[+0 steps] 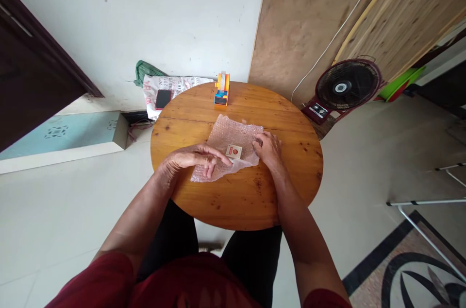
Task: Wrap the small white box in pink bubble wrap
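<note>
A sheet of pinkish bubble wrap (229, 135) lies on a round wooden table (236, 191). A small tan box with a red mark (233, 152) rests on the sheet near its front edge. My left hand (194, 157) lies on the sheet's near left part, fingers stretched toward the box, fingertips close to it. My right hand (268, 148) rests on the sheet's right edge with its fingers curled down, pressing or pinching the wrap.
An orange and blue tape dispenser (222, 89) stands at the table's far edge. Behind the table lie a printed sack (174, 87) with a dark phone (163, 98) on it. A floor fan (345, 87) stands to the right, metal rack legs (425, 201) at far right.
</note>
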`<state>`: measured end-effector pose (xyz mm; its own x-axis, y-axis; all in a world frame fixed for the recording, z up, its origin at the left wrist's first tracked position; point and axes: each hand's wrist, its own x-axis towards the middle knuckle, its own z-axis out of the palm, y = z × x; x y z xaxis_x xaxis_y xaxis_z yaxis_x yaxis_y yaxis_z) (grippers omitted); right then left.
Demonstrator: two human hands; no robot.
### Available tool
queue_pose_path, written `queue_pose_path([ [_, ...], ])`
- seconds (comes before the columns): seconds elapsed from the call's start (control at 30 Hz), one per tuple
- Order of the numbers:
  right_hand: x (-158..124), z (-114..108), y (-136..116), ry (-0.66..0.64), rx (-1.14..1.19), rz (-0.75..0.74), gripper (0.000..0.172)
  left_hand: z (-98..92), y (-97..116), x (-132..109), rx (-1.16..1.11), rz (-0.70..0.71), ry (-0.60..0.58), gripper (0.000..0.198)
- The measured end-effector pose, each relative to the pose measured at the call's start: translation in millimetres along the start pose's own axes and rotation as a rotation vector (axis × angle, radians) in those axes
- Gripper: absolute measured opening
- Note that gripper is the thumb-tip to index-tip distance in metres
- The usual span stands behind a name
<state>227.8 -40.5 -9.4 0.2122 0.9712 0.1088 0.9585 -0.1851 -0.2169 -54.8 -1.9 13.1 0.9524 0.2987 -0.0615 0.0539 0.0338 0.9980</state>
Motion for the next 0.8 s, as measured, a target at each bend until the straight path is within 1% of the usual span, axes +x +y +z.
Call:
queue_pose_path([
  [0.07, 0, 1, 1, 0.009, 0.008, 0.000, 0.030, 7.4, 3, 0, 0.076, -0.044, -0.123, 0.045],
  [0.13, 0, 3, 2, 0.024, 0.018, 0.001, 0.029, 21.2, 9, 2, 0.220, -0.091, -0.176, 0.038],
  [0.17, 1, 4, 2, 0.032, 0.024, -0.001, 0.029, 29.6, 13, 3, 0.299, -0.068, -0.193, 0.035],
  [0.23, 1, 5, 3, 0.048, 0.036, -0.003, 0.029, 46.0, 21, 6, 0.479, 0.066, -0.247, 0.031],
  [0.33, 2, 7, 5, 0.066, 0.050, 0.001, 0.029, 61.0, 27, 8, 0.611, 0.147, -0.214, 0.031],
  [0.4, 2, 7, 6, 0.065, 0.058, 0.004, 0.030, 62.4, 28, 7, 0.621, 0.145, -0.184, 0.029],
  [0.47, 3, 6, 7, 0.070, 0.063, 0.005, 0.030, 58.2, 28, 5, 0.589, 0.110, -0.144, 0.025],
  [0.5, 3, 6, 8, 0.075, 0.063, 0.005, 0.030, 54.5, 29, 4, 0.559, 0.088, -0.102, 0.023],
  [0.53, 3, 7, 8, 0.079, 0.062, 0.003, 0.031, 50.0, 30, 3, 0.526, 0.064, -0.035, 0.022],
  [0.57, 4, 7, 8, 0.081, 0.060, -0.001, 0.031, 44.7, 30, 3, 0.497, 0.044, 0.062, 0.023],
  [0.67, 5, 8, 9, 0.073, 0.051, -0.011, 0.033, 25.4, 26, 11, 0.487, 0.033, 0.466, 0.032],
  [0.7, 5, 8, 9, 0.067, 0.045, -0.010, 0.034, 18.3, 22, 17, 0.527, 0.048, 0.547, 0.033],
  [0.77, 6, 9, 9, 0.063, 0.032, -0.003, 0.036, 4.3, 10, 33, 0.607, 0.079, 0.617, 0.035],
  [0.8, 6, 9, 9, 0.061, 0.025, -0.001, 0.038, -2.0, 3, 42, 0.646, 0.083, 0.619, 0.036],
])
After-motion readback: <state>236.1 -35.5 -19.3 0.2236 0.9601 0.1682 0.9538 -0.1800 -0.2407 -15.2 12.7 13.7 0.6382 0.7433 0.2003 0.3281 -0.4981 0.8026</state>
